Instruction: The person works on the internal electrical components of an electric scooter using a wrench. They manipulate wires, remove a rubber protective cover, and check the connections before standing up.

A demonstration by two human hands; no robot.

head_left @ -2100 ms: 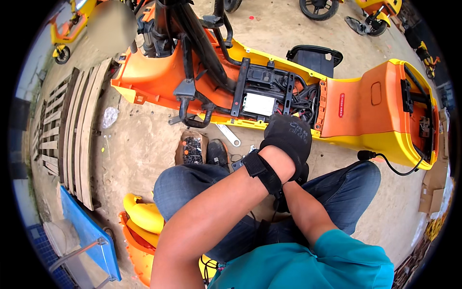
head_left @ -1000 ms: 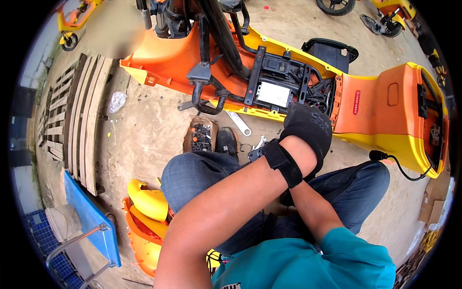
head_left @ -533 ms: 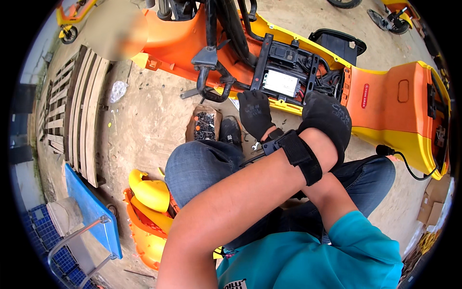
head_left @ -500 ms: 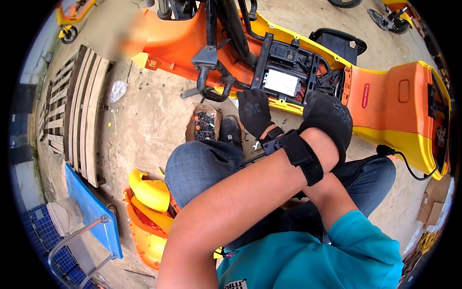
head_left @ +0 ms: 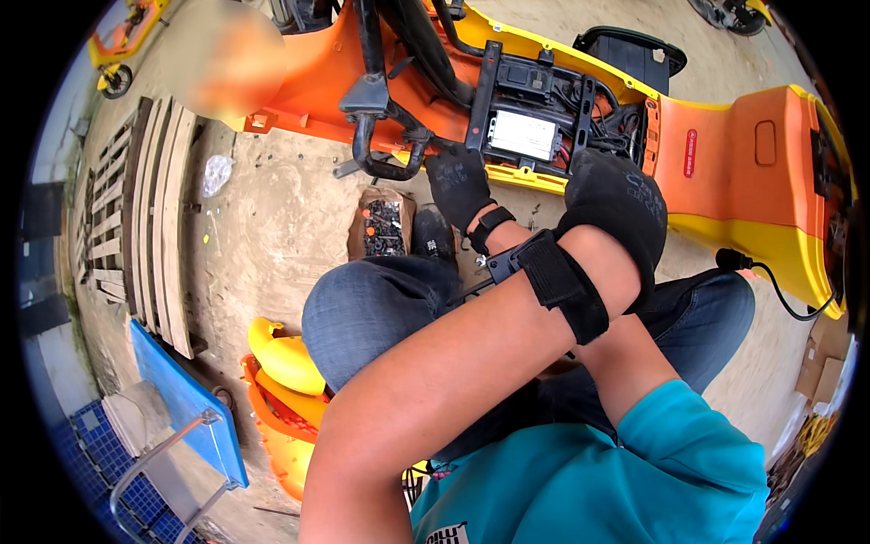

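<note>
My forearms cross, the left over the right. My left hand (head_left: 616,195), in a black glove, is at the right against the near edge of an orange and yellow scooter body (head_left: 716,154), beside its open compartment. Its fingers are curled closed; what they hold is hidden. Further left, my gloved right hand (head_left: 459,186) reaches the same near edge by a black metal tube frame (head_left: 390,136). Those fingers are closed too, and whatever is in them cannot be made out. Between the hands a silver-white control box (head_left: 523,136) sits in the compartment among black cables (head_left: 619,122).
A paper bag of screws (head_left: 383,227) stands by my shoe (head_left: 433,238). Yellow and orange panels (head_left: 285,363) lie left of my knee. Wooden pallets (head_left: 163,218) and a blue-decked trolley (head_left: 186,399) are farther left. A black bin-like part (head_left: 634,59) lies beyond the scooter.
My right hand has shifted slightly left along the scooter's edge, toward the tube frame. My left hand stays almost where it was. The whole view has moved a little.
</note>
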